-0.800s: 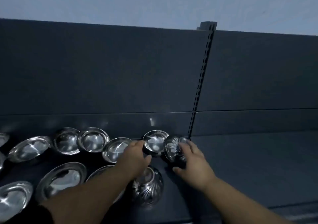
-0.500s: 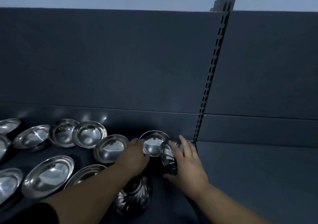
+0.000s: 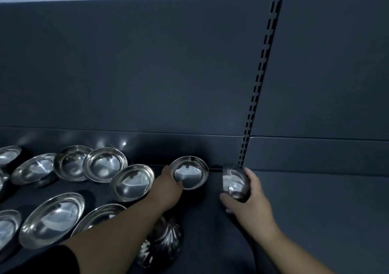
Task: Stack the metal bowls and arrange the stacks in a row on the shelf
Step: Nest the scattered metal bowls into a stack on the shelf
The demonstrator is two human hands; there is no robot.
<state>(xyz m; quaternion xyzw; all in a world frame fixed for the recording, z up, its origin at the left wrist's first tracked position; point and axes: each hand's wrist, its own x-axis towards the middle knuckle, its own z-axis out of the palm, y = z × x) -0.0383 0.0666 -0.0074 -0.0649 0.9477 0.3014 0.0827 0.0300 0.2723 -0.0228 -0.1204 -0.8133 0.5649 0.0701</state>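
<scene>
Several shiny metal bowls lie scattered on the dark shelf (image 3: 305,206). My left hand (image 3: 168,189) grips the near-left rim of a small round bowl (image 3: 190,174) close to the back panel. My right hand (image 3: 246,202) holds another small bowl (image 3: 233,184), tipped on its side, just to the right of the first one and apart from it. A ribbed bowl (image 3: 164,242) lies overturned under my left forearm. A further bowl (image 3: 132,182) sits directly left of my left hand.
More bowls crowd the shelf's left side, among them a wide one (image 3: 52,219) and two at the back (image 3: 105,164). A slotted upright post (image 3: 261,79) divides the back panel. The shelf surface right of the post holds nothing visible.
My right hand has carried its tilted bowl to the right, away from the bowl my left hand grips. The camera view has shifted closer and to the left.
</scene>
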